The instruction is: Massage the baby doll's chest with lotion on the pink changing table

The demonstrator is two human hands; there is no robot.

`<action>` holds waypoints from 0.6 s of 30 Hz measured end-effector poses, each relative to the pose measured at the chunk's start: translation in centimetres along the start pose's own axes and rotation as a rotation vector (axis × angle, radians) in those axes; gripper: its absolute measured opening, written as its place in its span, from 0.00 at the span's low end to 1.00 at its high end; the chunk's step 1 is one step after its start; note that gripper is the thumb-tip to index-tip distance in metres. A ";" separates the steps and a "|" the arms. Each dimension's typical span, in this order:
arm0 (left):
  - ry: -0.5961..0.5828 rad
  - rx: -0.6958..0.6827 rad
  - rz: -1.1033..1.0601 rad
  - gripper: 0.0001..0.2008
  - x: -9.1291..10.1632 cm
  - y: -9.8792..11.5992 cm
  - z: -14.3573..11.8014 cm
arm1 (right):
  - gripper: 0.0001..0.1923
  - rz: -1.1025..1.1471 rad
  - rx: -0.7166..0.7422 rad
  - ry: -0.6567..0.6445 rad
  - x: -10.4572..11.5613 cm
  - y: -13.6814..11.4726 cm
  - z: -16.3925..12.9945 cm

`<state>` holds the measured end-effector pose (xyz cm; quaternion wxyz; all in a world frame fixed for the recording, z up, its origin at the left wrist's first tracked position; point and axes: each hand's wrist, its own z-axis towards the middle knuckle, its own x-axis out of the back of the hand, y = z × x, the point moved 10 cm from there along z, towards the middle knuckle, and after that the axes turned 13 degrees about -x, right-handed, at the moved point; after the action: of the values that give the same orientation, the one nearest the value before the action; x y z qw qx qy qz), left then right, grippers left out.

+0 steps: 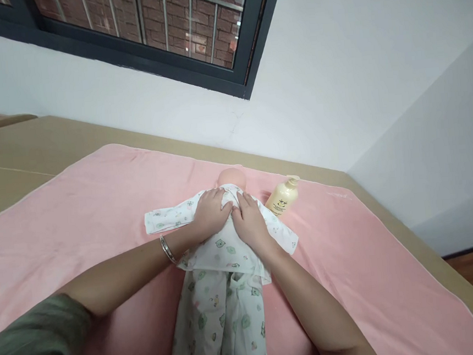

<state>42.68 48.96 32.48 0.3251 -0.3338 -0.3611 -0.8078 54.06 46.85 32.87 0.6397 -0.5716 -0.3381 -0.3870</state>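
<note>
I count one doll [230, 177], one bottle [282, 197] and one pink towel [98, 211]. The doll lies on the towel toward its far edge, dressed in a printed suit [221, 289]; the bottle lies just beside its shoulder. Nothing blocks my hands. My left hand [211, 211] and right hand [249, 220] lie flat, fingers loosely spread, pressed side by side on the doll's chest, gripping nothing.

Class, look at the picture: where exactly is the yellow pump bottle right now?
In the head view, the yellow pump bottle lies on the pink towel, right of the doll, just beyond the right hand and near the wall.
</note>
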 end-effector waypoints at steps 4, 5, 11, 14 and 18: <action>0.025 -0.035 0.061 0.23 0.0 1.4 -1.2 | 0.29 0.035 -0.014 0.000 0.6 0.7 1.2; 0.033 -0.043 0.076 0.23 -0.1 1.8 -1.6 | 0.28 0.033 -0.012 -0.004 0.7 0.9 1.5; 0.013 -0.053 0.075 0.25 -0.3 2.3 -1.9 | 0.24 -0.031 0.009 -0.021 1.0 0.7 2.0; -0.030 -0.018 0.041 0.23 -0.4 0.9 -0.8 | 0.26 -0.119 -0.011 0.001 0.9 0.1 1.0; -0.041 -0.006 0.036 0.22 -0.3 -0.1 0.1 | 0.27 -0.278 -0.007 0.009 0.7 -1.2 -0.7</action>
<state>42.79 49.17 32.22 0.3310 -0.3579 -0.3591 -0.7958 53.34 46.01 33.94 0.5793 -0.5197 -0.4100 -0.4757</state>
